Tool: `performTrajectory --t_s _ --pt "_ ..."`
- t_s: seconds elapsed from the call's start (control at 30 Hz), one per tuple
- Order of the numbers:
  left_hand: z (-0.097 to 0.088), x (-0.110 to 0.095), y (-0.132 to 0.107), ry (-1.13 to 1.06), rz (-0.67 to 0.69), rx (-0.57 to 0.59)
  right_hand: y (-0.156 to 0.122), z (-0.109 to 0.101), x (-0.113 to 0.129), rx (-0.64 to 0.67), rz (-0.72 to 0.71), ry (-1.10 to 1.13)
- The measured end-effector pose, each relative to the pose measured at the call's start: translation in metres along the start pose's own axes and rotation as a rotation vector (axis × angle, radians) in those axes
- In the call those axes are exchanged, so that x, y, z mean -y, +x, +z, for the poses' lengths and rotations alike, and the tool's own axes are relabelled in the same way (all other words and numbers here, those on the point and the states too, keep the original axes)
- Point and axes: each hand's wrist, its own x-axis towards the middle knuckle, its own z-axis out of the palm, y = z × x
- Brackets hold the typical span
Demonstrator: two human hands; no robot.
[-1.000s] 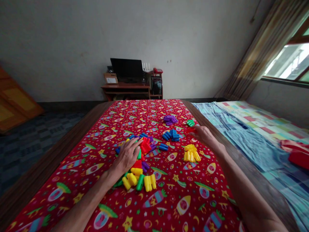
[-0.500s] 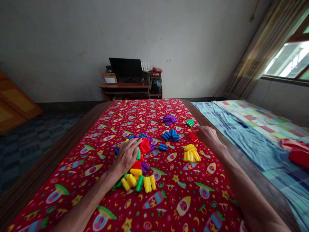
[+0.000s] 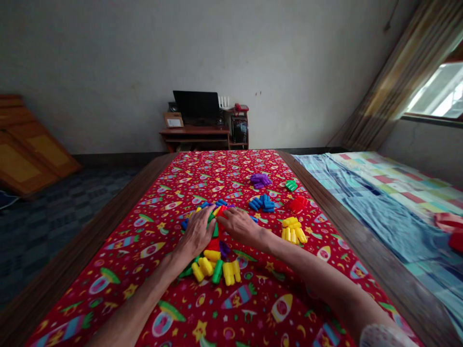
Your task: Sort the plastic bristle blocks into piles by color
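Observation:
Small plastic building blocks in several colours lie in a mixed pile on the patterned red cloth. My left hand (image 3: 198, 230) rests over the pile's left side, fingers stretched and thumb apart, beside a green block (image 3: 211, 217). Across from it, my right hand (image 3: 239, 224) has its fingers closed on a red block (image 3: 223, 210) at the pile's right side. The two hands nearly meet, and both cover part of the pile. Toward me lie yellow blocks (image 3: 232, 273), a green block (image 3: 217, 272) and a purple block (image 3: 224, 249).
Sorted groups lie to the right: purple blocks (image 3: 260, 181), green blocks (image 3: 291, 185), blue blocks (image 3: 263, 203), red blocks (image 3: 298, 204) and yellow blocks (image 3: 293, 231). A bed (image 3: 383, 212) adjoins the table's right side. A desk with a monitor (image 3: 197, 107) stands against the far wall.
My right hand has moved left from the red group to the mixed pile and closed on a red block there. My left hand stays over the pile. The view has shifted slightly.

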Motion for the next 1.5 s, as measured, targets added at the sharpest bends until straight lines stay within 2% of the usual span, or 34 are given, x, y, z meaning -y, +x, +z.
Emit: performTrajectory --t_s 0.13,0.23,0.33,0.47,0.57,0.63,0.7,0.83,1.13,1.3,1.4,1.5 --pt "-0.001 -0.002 -0.001 -0.013 0.008 -0.025 -0.016 -0.014 -0.021 -0.072 0.177 0.097" --pt "-0.003 -0.003 -0.001 -0.025 0.010 -0.023 -0.044 -0.033 -0.057 -0.264 0.304 0.177" --pt "-0.002 -0.002 0.000 -0.037 0.024 -0.019 -0.075 -0.047 -0.101 -0.424 0.517 0.162" --pt "0.001 0.002 0.003 -0.026 0.043 -0.036 -0.101 -0.046 -0.147 -0.364 0.836 0.021" --pt "0.001 0.003 0.003 -0.019 0.054 -0.028 -0.108 -0.037 -0.159 -0.238 0.922 -0.083" --pt "0.000 0.004 0.003 -0.018 0.064 -0.021 -0.110 -0.030 -0.157 -0.138 0.938 -0.126" --pt "0.000 0.004 0.003 -0.021 0.072 -0.020 -0.112 -0.024 -0.152 -0.103 0.947 -0.181" --pt "0.003 0.007 0.003 -0.025 0.076 -0.030 -0.114 -0.016 -0.147 -0.132 0.983 -0.260" --pt "0.006 0.008 0.002 -0.012 0.065 -0.051 -0.120 -0.014 -0.150 -0.122 1.020 -0.228" --pt "0.003 0.006 0.002 -0.010 0.065 -0.031 -0.124 -0.023 -0.145 -0.202 1.050 -0.246" --pt "0.004 0.005 0.003 -0.010 0.052 -0.035 -0.111 -0.033 -0.137 -0.314 0.875 -0.191" --pt "0.004 0.005 0.003 -0.009 0.051 -0.044 -0.078 -0.035 -0.110 -0.270 0.533 -0.039"
